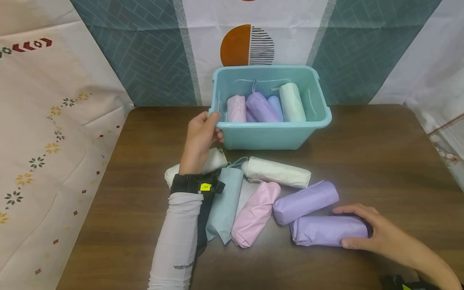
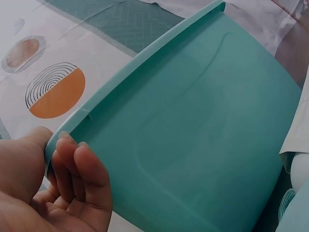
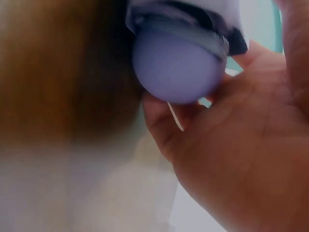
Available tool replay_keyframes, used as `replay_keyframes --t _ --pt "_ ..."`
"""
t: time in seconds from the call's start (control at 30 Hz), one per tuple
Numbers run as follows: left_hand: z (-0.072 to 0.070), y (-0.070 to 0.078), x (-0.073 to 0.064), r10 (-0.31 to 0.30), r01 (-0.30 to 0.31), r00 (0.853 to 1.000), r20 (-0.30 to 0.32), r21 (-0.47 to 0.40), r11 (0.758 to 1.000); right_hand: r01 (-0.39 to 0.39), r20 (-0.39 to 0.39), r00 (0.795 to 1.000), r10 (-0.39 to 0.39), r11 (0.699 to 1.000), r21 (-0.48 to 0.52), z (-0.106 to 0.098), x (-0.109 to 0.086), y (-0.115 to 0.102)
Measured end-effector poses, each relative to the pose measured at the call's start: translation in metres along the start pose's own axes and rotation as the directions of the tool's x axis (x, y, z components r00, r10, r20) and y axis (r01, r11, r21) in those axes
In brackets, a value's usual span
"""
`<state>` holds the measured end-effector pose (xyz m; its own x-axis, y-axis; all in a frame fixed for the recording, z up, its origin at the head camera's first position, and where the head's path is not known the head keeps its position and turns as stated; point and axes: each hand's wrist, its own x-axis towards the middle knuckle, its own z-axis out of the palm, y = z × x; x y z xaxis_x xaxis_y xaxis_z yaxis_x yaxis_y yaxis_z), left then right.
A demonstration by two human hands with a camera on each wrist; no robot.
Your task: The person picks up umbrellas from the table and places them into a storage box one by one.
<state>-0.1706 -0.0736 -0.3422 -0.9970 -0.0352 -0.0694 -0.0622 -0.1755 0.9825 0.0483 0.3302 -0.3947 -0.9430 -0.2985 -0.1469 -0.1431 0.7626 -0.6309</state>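
My left hand (image 1: 201, 135) grips the front left corner of a teal plastic bin (image 1: 261, 137), its thumb over the rim; the left wrist view shows curled fingers under that rim (image 2: 145, 60). My right hand (image 1: 377, 231) holds the right end of a purple folded umbrella (image 1: 326, 230) lying on the table, thumb on the near side and fingers on the far side. The right wrist view shows its rounded purple handle end (image 3: 178, 67) beside the palm. Touching it from behind is a second purple folded umbrella (image 1: 306, 202).
Inside the bin lie several folded umbrellas, among them a purple one (image 1: 264, 106) and a pale green one (image 1: 292, 102). On the table (image 1: 108, 193) are a pink umbrella (image 1: 255, 215), a light blue one (image 1: 225, 201), a white one (image 1: 279, 172) and another white one (image 1: 215, 160), partly behind my left wrist.
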Motion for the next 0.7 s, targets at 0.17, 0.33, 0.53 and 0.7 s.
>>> replay_keyframes --t 0.17,0.33,0.53,0.7 --pt "0.000 0.000 0.000 0.005 -0.005 1.000 0.002 -0.002 1.000 -0.036 0.054 0.998 0.037 0.999 -0.017 -0.006 0.004 0.000" --pt "0.001 0.000 -0.001 -0.007 0.007 1.000 -0.001 0.001 1.000 -0.033 0.050 0.998 0.035 0.999 -0.042 -0.010 0.009 0.003" --pt "0.001 -0.001 0.000 -0.005 0.005 1.000 0.000 0.003 1.000 -0.093 0.051 0.994 0.094 0.996 -0.004 -0.013 0.014 0.006" --pt "0.001 0.001 -0.001 0.003 -0.002 1.000 -0.005 0.009 1.000 -0.157 0.008 0.988 0.157 0.987 0.023 -0.015 0.019 0.005"
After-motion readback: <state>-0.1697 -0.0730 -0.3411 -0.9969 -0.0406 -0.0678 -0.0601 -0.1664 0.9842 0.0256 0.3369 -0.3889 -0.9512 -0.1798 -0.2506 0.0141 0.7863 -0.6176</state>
